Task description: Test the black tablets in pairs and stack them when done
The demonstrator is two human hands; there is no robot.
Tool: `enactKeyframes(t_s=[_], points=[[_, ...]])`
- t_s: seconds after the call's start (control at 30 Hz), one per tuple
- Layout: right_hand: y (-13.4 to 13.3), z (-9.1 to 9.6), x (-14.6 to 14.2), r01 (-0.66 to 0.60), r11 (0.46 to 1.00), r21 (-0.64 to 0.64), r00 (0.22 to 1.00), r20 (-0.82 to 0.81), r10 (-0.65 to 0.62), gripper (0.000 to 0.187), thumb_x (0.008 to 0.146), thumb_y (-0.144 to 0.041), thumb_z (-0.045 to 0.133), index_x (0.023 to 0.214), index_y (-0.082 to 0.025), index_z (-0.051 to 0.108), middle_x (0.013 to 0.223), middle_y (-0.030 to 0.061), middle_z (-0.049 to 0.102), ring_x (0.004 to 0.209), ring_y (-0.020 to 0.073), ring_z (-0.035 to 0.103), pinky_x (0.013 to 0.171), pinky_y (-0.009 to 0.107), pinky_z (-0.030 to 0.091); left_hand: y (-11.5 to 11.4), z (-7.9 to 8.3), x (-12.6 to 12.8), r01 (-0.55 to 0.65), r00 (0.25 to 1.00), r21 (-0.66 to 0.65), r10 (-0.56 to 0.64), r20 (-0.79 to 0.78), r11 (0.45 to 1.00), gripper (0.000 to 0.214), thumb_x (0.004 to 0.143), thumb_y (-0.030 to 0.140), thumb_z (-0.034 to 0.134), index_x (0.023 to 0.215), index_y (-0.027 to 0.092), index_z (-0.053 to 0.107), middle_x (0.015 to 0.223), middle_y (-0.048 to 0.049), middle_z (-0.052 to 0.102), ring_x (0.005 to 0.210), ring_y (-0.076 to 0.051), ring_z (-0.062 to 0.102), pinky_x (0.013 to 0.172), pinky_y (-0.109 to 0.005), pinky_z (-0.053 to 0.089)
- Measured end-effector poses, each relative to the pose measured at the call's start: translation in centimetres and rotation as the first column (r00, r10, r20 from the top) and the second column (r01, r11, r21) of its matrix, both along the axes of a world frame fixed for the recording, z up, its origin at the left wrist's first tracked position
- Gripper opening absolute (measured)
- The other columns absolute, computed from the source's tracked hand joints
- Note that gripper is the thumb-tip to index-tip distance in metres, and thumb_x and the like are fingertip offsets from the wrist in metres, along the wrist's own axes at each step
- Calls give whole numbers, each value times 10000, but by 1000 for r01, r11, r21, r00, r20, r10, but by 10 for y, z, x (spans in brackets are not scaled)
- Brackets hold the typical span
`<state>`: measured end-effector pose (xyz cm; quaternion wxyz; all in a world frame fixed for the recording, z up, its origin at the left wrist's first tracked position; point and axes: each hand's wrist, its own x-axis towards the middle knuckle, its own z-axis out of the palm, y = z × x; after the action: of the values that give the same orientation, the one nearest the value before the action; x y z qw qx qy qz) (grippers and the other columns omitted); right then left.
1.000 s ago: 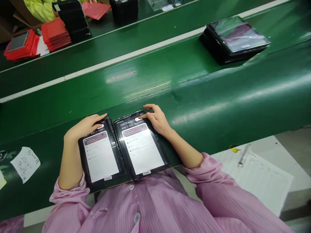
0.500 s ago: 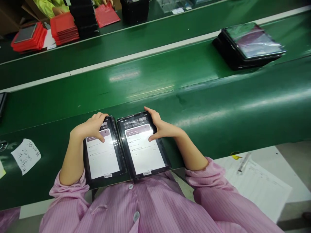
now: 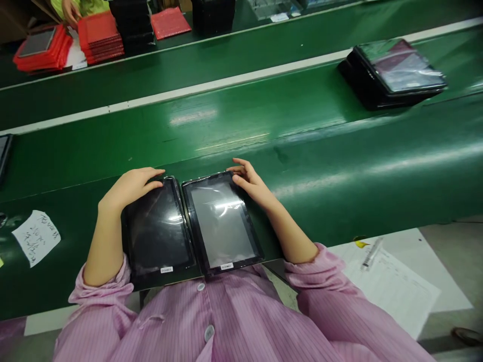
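Note:
Two black tablets lie side by side at the near edge of the green bench, both in clear film with a small white label at the bottom. The left tablet (image 3: 158,231) has a black screen. A dim grey screen shows on the right tablet (image 3: 222,221). My left hand (image 3: 132,187) is closed over the top edge of the left tablet, thumb on its face, fingertips beyond the edge. At the upper right corner of the right tablet, my right hand (image 3: 251,186) pinches the edge, index finger raised.
Film-wrapped black tablets (image 3: 400,70) are stacked on the belt (image 3: 241,118) at right. Across it stand red pouches (image 3: 100,35) and black stacks, with a co-worker's hand (image 3: 70,12) beside them. A handwritten note (image 3: 36,239) lies left; papers (image 3: 392,286) and a pen lie right.
Both screens have gone from lit pages to dark. My thumbs have moved up off the middle of the screens to the top edges. The co-worker's hand has shifted beside the red pouches.

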<state>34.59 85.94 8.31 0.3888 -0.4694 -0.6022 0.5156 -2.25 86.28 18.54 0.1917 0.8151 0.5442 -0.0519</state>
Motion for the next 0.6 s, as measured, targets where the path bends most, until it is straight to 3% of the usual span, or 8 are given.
enactKeyframes(t_s=[0.1, 0.27, 0.33, 0.43, 0.53, 0.6], points=[[-3, 7, 5, -156, 987, 43, 979, 142, 148, 914, 800, -594, 744, 1537, -274, 307, 1399, 142, 518, 1315, 341, 495, 1096, 537, 416, -10, 4, 7, 72, 997, -124, -69, 34, 990, 764, 908, 600, 569, 1556, 251, 365, 1540, -92, 491, 1380, -311, 493, 1157, -446, 383], [-5, 15, 15, -427, 895, 126, 875, 306, 374, 1302, 656, -595, 872, 1626, -242, 77, 1604, 182, 245, 1462, 420, 286, 1200, 593, 259, -33, 3, 22, 113, 979, -195, -142, -143, 974, 1191, 747, 495, 790, 1626, 253, 23, 1666, -201, 199, 1536, -382, 202, 1212, -676, 49], [-5, 18, 18, -477, 869, 131, 852, 314, 420, 1346, 645, -599, 879, 1632, -238, 37, 1636, 178, 178, 1482, 427, 245, 1212, 591, 241, -39, -1, 26, 121, 970, -174, -154, -187, 977, 1287, 704, 476, 830, 1621, 242, -42, 1664, -247, 150, 1549, -408, 124, 1199, -692, 49], [-6, 21, 19, -494, 857, 145, 843, 320, 432, 1332, 627, -570, 899, 1630, -223, 95, 1637, 176, 196, 1491, 431, 226, 1223, 590, 220, -42, -6, 29, 123, 966, -133, -149, -210, 983, 1311, 701, 470, 833, 1615, 232, -77, 1647, -277, 166, 1546, -426, 111, 1193, -695, 76], [-5, 22, 20, -467, 875, 126, 863, 279, 420, 1278, 616, -517, 918, 1615, -236, 172, 1625, 165, 238, 1489, 423, 243, 1219, 585, 238, -40, -5, 29, 120, 970, -163, -150, -190, 979, 1307, 729, 482, 807, 1603, 221, -130, 1652, -283, 137, 1551, -412, 97, 1193, -694, 52], [-3, 22, 23, -411, 909, 72, 899, 198, 390, 1220, 643, -482, 906, 1603, -272, 182, 1597, 154, 292, 1465, 395, 314, 1184, 572, 321, -38, -3, 31, 118, 977, -181, -146, -154, 976, 1283, 760, 493, 778, 1594, 222, -158, 1661, -279, 100, 1558, -394, 73, 1193, -695, 32]])
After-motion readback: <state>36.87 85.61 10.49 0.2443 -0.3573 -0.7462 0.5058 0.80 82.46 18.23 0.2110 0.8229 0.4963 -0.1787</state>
